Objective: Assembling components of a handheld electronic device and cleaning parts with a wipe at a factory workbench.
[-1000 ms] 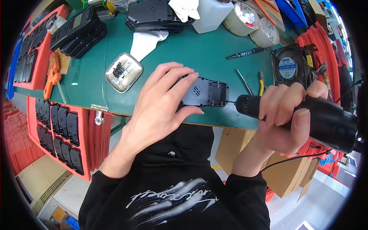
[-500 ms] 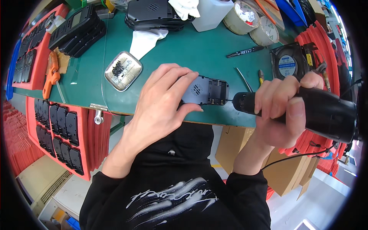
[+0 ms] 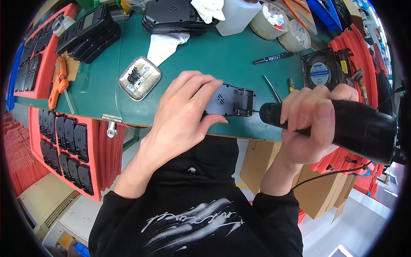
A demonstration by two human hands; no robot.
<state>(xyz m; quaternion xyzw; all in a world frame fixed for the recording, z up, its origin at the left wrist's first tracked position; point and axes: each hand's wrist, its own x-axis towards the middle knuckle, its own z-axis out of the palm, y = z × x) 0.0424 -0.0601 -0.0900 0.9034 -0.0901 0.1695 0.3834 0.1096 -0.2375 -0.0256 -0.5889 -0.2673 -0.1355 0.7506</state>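
My left hand [image 3: 184, 107] lies over a black plastic device back shell [image 3: 233, 100] and pins it to the green bench mat [image 3: 205, 55] near the front edge. My right hand [image 3: 306, 124] is wrapped around a black electric screwdriver [image 3: 342, 126]. The screwdriver's thin bit touches the right end of the shell. The left part of the shell is hidden under my fingers.
A small metal tin of dark screws [image 3: 140, 78] sits left of my left hand. Behind are stacked black handsets [image 3: 87, 32], a black marker [image 3: 274, 58], a small square fan [image 3: 320, 70], tape rolls [image 3: 280, 23] and a white bottle [image 3: 237, 15]. Red trays of black parts [image 3: 66, 145] stand at left.
The screwdriver has moved left so its bit now meets the shell's right end. My left hand has stayed pressed on the shell.
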